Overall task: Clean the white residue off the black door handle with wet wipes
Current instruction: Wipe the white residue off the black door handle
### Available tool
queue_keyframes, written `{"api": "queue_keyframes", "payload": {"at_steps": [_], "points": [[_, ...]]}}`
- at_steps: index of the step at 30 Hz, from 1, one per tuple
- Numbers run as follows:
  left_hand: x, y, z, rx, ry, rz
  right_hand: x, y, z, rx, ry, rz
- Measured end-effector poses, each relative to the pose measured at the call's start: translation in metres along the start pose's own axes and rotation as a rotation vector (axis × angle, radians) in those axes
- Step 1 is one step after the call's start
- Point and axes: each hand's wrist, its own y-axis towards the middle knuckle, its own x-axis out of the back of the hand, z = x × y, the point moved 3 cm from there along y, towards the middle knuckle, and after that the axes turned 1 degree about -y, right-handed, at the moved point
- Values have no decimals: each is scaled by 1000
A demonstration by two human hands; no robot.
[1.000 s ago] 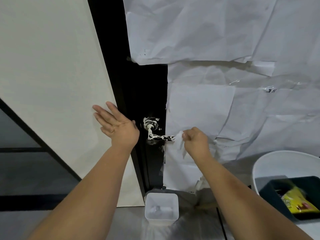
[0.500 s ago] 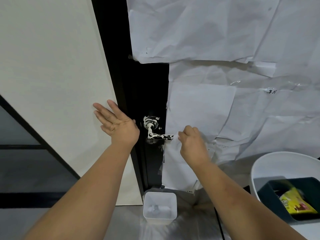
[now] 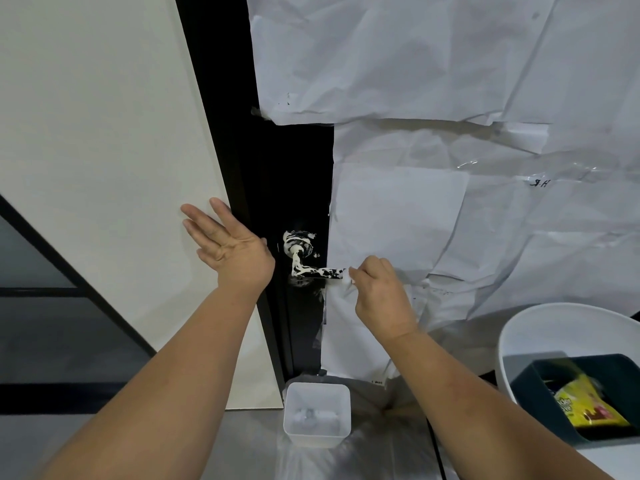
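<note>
Right hand (image 3: 379,294) pinching white wet wipe (image 3: 347,279) against tip of black door handle (image 3: 313,268) (white-smeared, on dark door); left hand (image 3: 231,249) flat, fingers spread, against wall (image 3: 104,168).

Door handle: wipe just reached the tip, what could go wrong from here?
1. The right hand pinches only a small wad of wet wipe; thick residue on the door handle may smear rather than lift.
2. Residue could spread onto the bare black door between the taped paper sheets.
3. The left hand lies flat against the wall, so pressing the lever may turn it.
</note>
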Motion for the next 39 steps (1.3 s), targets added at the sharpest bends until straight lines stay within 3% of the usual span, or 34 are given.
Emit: {"api": "queue_keyframes", "payload": {"at_steps": [3,5,9,16,22,25,28,35,39], "points": [[0,0,0,2,3,-11,4,4,-5,-66,49,-62],[1,0,0,9,9,-7,1,10,-5,-113,10,-16],[1,0,0,12,12,7,-6,7,4,-24,-54,59],[2,0,0,0,2,13,8,9,-4,-87,26,-85],[2,0,0,-2,2,16,-2,12,0,-15,-95,89],[2,-1,0,-11,-7,12,5,-3,-5,24,-41,7],[2,0,-1,-9,-10,8,11,-2,-16,-64,16,-108],[2,-1,-1,-8,-11,3,2,-4,-2,11,8,-49],[2,0,0,-8,-14,-2,15,0,-10,-158,69,-182]]}}
